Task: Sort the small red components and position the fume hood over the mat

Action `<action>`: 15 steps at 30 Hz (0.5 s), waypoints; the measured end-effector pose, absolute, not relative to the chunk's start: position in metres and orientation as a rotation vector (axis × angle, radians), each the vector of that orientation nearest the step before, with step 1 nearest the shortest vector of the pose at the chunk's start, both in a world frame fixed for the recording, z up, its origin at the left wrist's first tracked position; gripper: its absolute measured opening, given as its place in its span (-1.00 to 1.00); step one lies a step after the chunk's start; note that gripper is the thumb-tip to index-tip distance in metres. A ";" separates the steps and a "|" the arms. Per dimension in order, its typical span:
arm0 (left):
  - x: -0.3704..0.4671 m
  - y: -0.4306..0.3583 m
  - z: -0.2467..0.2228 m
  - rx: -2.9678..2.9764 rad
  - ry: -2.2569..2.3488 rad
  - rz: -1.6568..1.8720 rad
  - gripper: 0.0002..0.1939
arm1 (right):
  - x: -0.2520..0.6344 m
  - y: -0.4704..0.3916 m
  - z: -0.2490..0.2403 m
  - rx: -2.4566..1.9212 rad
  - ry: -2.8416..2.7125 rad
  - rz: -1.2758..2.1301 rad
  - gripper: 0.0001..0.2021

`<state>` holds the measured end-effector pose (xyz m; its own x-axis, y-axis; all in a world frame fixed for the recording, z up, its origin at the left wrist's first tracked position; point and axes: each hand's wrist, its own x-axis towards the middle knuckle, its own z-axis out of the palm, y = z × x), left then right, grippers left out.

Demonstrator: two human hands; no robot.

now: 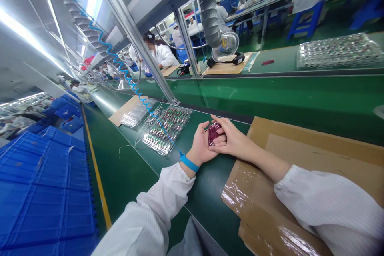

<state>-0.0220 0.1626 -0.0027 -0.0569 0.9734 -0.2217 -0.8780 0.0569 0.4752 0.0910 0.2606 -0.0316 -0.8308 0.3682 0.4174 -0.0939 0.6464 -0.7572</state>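
The left hand [201, 144] cups a small bundle of dark red parts [213, 133] from below, fingers curled round it. The right hand [232, 141] lies against it, fingers closed over the bundle's right side. Both forearms rest low on the green counter [126, 176], the right across a cardboard sheet [315, 156]. A tray of components [168, 128] lies just left; bare counter stretches beyond.
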 end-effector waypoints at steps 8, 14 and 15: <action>-0.022 0.165 -0.006 0.273 0.649 1.441 -0.68 | 0.095 0.259 -0.026 -0.142 -2.291 1.041 -0.11; -0.023 0.169 -0.015 0.346 0.688 1.457 -0.61 | 0.093 0.259 -0.029 -0.157 -2.325 1.025 -0.10; -0.022 0.169 -0.016 0.361 0.696 1.473 -0.63 | 0.093 0.259 -0.029 -0.145 -2.320 1.023 -0.09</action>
<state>-0.0219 0.1689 -0.0159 -0.0465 0.9776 -0.2053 -0.7797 0.0929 0.6192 0.0929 0.2593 -0.0292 -0.8185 0.3228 0.4752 -0.1331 0.6981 -0.7035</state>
